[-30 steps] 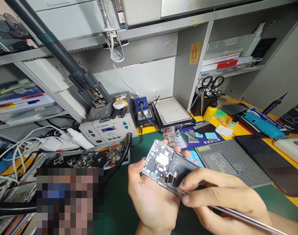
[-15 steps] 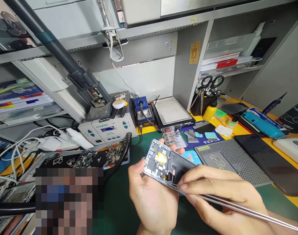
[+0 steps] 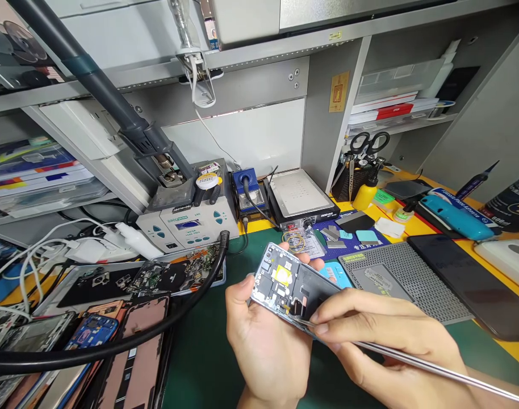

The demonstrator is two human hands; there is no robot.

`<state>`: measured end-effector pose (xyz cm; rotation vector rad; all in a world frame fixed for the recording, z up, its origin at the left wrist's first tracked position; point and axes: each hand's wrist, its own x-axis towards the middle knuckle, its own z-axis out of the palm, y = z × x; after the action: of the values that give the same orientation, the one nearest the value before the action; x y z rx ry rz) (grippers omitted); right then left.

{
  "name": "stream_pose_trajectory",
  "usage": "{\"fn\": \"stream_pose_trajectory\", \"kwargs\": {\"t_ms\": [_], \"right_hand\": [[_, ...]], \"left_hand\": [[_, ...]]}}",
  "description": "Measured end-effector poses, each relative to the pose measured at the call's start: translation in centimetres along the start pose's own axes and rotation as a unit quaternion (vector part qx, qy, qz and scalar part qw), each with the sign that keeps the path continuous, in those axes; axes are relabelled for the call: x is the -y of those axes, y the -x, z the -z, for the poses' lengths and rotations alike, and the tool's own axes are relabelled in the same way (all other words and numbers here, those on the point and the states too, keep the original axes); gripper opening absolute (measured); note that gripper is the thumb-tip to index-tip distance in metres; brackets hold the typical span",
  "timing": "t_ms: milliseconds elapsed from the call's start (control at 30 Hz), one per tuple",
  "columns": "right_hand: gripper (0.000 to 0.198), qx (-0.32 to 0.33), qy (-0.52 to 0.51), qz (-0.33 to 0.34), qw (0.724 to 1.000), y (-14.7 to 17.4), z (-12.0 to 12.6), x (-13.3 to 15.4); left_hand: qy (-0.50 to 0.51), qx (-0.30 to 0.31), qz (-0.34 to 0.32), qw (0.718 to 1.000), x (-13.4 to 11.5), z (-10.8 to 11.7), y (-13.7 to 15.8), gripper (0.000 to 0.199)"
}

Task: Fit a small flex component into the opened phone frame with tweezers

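Note:
My left hand (image 3: pixel 270 346) grips an opened phone frame (image 3: pixel 300 287) from below, thumb on its left edge and fingertips curled over the far edge. Its inner side faces up, showing a yellow sticker (image 3: pixel 283 275), small parts, and a bare dark bay to the right. In my right hand (image 3: pixel 391 341) a pair of metal tweezers (image 3: pixel 430 363) is pinched. The tips reach the near edge of the frame beside a dark flex cable (image 3: pixel 299 307); whether they grip anything cannot be made out. My right hand hides the frame's right end.
A rework station (image 3: pixel 187 224) and a soldering iron stand (image 3: pixel 248 196) are at the back. A black hose (image 3: pixel 157 329) arcs across stacked phone parts (image 3: pixel 135 352) on the left. A perforated metal mat (image 3: pixel 396 278) and a dark phone screen (image 3: pixel 464 289) lie right.
The phone frame and my left hand have shifted very slightly right. The tweezers look closer together. The pixelated patch over the phone parts at lower left is gone.

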<state>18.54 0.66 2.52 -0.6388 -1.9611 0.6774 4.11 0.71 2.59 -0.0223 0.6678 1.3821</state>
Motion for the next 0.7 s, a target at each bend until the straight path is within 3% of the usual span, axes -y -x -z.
{"fn": "stream_pose_trajectory", "kwargs": {"t_ms": [267, 700], "right_hand": [[0.029, -0.036, 0.012, 0.002, 0.999, 0.31, -0.17, -0.13], [0.032, -0.032, 0.036, 0.021, 0.999, 0.15, -0.37, 0.21]], "left_hand": [[0.018, 0.006, 0.01, 1.0, 0.02, 0.24, -0.14, 0.056], [0.035, 0.009, 0.015, 0.999, -0.05, 0.46, -0.19, 0.054]]}}
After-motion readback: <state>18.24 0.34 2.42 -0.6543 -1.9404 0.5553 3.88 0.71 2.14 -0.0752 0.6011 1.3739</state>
